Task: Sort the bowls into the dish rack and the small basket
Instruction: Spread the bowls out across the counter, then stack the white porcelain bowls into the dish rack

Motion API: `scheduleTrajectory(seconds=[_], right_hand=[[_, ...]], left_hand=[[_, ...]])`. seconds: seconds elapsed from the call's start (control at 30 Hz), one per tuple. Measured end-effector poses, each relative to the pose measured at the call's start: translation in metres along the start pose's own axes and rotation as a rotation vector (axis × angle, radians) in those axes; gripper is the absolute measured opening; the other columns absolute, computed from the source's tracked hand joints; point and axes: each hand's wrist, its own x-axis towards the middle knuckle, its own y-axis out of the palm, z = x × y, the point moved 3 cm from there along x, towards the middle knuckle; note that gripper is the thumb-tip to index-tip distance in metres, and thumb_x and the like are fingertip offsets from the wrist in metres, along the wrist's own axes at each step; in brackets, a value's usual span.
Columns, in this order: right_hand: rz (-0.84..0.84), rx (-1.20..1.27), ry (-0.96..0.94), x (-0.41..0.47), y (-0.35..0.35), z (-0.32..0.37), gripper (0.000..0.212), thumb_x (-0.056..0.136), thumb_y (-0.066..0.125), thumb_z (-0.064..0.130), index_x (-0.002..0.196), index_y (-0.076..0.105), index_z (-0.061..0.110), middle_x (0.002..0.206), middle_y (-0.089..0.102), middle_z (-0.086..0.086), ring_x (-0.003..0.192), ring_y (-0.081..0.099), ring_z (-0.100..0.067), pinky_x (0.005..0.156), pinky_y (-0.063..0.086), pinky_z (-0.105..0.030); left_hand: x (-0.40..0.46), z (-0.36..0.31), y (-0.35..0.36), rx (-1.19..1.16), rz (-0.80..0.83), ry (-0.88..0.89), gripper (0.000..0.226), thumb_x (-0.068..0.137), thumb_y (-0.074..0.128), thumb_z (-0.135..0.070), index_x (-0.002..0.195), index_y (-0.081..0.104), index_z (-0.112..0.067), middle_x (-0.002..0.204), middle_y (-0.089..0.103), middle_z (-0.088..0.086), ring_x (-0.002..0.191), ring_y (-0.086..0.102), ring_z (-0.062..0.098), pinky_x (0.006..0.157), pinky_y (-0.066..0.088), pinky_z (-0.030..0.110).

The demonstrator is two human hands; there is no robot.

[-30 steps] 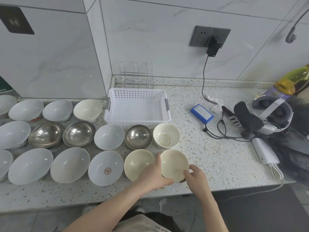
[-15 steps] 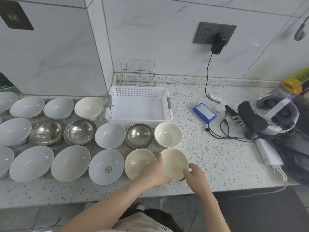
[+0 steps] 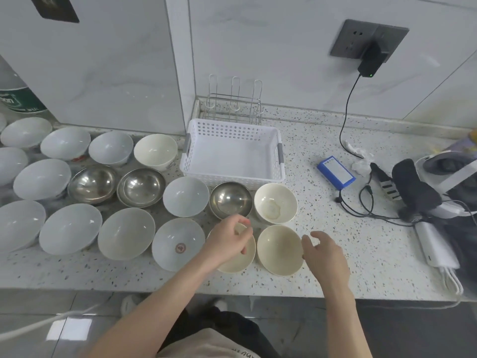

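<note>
Several bowls stand in rows on the speckled counter (image 3: 335, 254): white, cream and steel ones. A cream bowl (image 3: 280, 250) sits near the front edge, with my right hand (image 3: 325, 254) just right of its rim, fingers apart, holding nothing. My left hand (image 3: 228, 241) hovers over the neighbouring cream bowl (image 3: 238, 263), fingers loosely curled, and covers much of it. Behind them are a steel bowl (image 3: 230, 200) and a stained cream bowl (image 3: 275, 204). The white perforated basket (image 3: 233, 177) is empty. The wire dish rack (image 3: 233, 104) stands behind it against the wall.
A blue box (image 3: 336, 172), black cables (image 3: 361, 202), a headset (image 3: 444, 177) and a white power brick (image 3: 436, 246) lie on the right. A charger (image 3: 371, 60) hangs from the wall socket. A wall pillar (image 3: 178, 73) juts out left of the rack.
Both hands let go of the cream bowl they were holding tilted; it now rests upright on the counter. My left hand moved left over the neighbouring bowl, my right hand drew back right.
</note>
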Motion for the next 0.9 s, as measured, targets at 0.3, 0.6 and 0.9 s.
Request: scheduleTrajectory(seconds=[0.3, 0.6, 0.9], right_hand=[[0.103, 0.015, -0.189, -0.022, 0.040, 0.088, 0.024, 0.093, 0.045, 0.045, 0.111, 0.058, 0.036, 0.095, 0.072, 0.004, 0.089, 0.062, -0.020, 0.069, 0.043, -0.031], [0.219, 0.006, -0.406, -0.098, 0.139, 0.214, 0.022, 0.094, 0.049, 0.032, 0.107, 0.067, 0.031, 0.083, 0.071, 0.005, 0.083, 0.064, -0.017, 0.066, 0.044, -0.029], [0.440, 0.056, -0.614, -0.246, 0.297, 0.372, 0.019, 0.093, 0.050, 0.030, 0.096, 0.068, 0.030, 0.064, 0.069, 0.011, 0.059, 0.058, 0.009, 0.047, 0.035, -0.011]], left_hand=[[-0.016, 0.020, -0.091, -0.307, -0.218, 0.049, 0.006, 0.095, 0.057, -0.031, 0.098, 0.062, -0.033, 0.062, 0.068, -0.004, 0.046, 0.054, 0.002, 0.049, 0.042, 0.016], [-0.077, 0.100, -0.232, -0.399, -0.476, 0.131, 0.008, 0.096, 0.057, -0.036, 0.098, 0.063, -0.031, 0.066, 0.068, -0.012, 0.052, 0.057, -0.003, 0.052, 0.044, 0.014], [-0.178, 0.234, -0.426, -0.509, -0.796, 0.004, 0.009, 0.094, 0.060, -0.037, 0.093, 0.064, -0.028, 0.060, 0.066, -0.006, 0.041, 0.049, 0.008, 0.041, 0.039, 0.023]])
